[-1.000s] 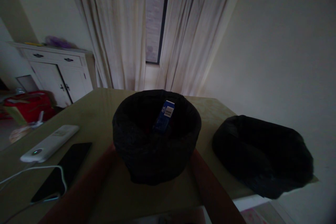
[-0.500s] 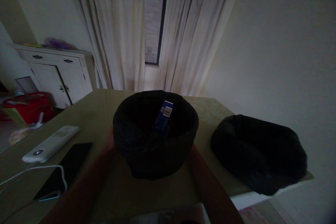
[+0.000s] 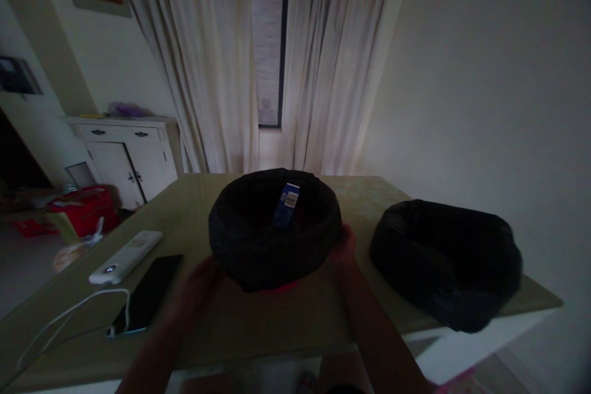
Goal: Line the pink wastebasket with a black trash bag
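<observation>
In the middle of the table stands a round bin (image 3: 277, 261) lined with a black plastic bag folded over its rim. A strip of red shows under the bag at its base. Inside leans a blue carton (image 3: 286, 206) with a white barcode label. My right hand (image 3: 344, 247) is closed against the bin's right side, its fingertips partly hidden behind it. At the lower left side my left hand (image 3: 203, 277) grips the bin, dim and slightly blurred. Further right sits a second black-bagged container (image 3: 443, 265), apart from both hands.
On the left of the table (image 3: 258, 332) lie a white power bank (image 3: 127, 257) and a dark phone (image 3: 152, 289), with a white cable (image 3: 74, 305) between them. Curtains (image 3: 212, 74) hang beyond the far edge. A white cabinet (image 3: 124, 163) and red bags (image 3: 85, 212) stand at left.
The bin has moved slightly away from me and looks smaller, with red now showing at its base. My hands sit more visibly at its sides. The camera view has tilted up.
</observation>
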`<act>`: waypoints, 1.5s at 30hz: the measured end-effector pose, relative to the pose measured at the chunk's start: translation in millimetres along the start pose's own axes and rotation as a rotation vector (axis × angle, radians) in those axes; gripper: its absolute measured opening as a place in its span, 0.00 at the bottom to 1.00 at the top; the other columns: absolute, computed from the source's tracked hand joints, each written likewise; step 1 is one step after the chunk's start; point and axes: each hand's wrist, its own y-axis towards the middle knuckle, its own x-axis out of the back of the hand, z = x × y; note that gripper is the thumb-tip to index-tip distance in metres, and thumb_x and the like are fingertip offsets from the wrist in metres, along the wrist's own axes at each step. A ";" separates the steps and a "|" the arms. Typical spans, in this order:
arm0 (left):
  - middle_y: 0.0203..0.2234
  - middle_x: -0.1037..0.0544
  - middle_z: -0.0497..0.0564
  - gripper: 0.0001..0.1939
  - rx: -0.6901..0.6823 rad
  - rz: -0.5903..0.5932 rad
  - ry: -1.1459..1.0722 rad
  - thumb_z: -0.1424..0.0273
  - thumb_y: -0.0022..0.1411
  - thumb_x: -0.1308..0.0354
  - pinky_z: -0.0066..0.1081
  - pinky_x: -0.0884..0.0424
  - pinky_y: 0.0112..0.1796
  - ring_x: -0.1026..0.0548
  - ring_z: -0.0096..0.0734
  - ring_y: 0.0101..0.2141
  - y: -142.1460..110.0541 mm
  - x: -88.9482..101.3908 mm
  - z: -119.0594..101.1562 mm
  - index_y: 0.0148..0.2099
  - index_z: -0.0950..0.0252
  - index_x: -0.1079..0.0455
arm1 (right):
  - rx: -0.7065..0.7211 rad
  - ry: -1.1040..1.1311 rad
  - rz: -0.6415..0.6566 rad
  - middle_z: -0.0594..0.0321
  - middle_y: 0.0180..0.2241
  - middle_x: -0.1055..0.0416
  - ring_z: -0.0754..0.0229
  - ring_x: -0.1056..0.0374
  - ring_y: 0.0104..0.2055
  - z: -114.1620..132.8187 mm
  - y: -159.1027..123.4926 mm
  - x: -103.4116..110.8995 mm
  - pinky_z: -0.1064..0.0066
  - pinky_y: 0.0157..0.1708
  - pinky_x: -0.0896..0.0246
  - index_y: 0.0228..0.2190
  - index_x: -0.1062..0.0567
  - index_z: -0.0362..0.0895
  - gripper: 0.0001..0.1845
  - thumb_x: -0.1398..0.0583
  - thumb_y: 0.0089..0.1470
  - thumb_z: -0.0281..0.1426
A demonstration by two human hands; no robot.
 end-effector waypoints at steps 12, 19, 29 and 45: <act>0.75 0.37 0.63 0.44 -0.496 -0.054 0.339 0.43 0.71 0.43 0.54 0.46 0.74 0.49 0.53 0.78 -34.4 -35.0 21.9 0.79 0.59 0.44 | 0.067 0.049 0.043 0.58 0.62 0.22 0.52 0.20 0.57 14.1 -33.8 -31.0 0.55 0.59 0.23 0.59 0.23 0.57 0.43 0.21 0.41 0.35; 0.70 0.31 0.66 0.36 -0.893 -0.068 0.554 0.53 0.72 0.41 0.62 0.47 0.72 0.41 0.61 0.74 -23.0 -46.3 -38.0 0.75 0.63 0.38 | 0.198 -0.117 0.153 0.57 0.63 0.23 0.51 0.26 0.64 37.1 -50.0 -50.9 0.55 0.66 0.30 0.60 0.24 0.54 0.38 0.23 0.49 0.41; 0.41 0.16 0.62 0.18 -1.105 0.098 0.907 0.56 0.68 0.43 0.49 0.26 0.53 0.19 0.56 0.47 -42.9 -74.1 -141.2 0.44 0.64 0.21 | 0.180 -0.300 0.138 0.55 0.63 0.24 0.46 0.25 0.61 53.7 -45.2 -56.9 0.58 0.53 0.23 0.61 0.23 0.53 0.40 0.30 0.53 0.58; 0.20 0.27 0.49 0.18 -0.822 0.265 1.112 0.69 0.68 0.49 0.35 0.42 0.31 0.30 0.33 0.25 -56.6 -91.2 -188.4 0.23 0.61 0.33 | 0.239 -0.605 0.300 0.59 0.39 0.19 0.49 0.28 0.53 157.0 53.5 -157.4 0.52 0.64 0.35 0.37 0.20 0.44 0.16 0.36 0.57 0.43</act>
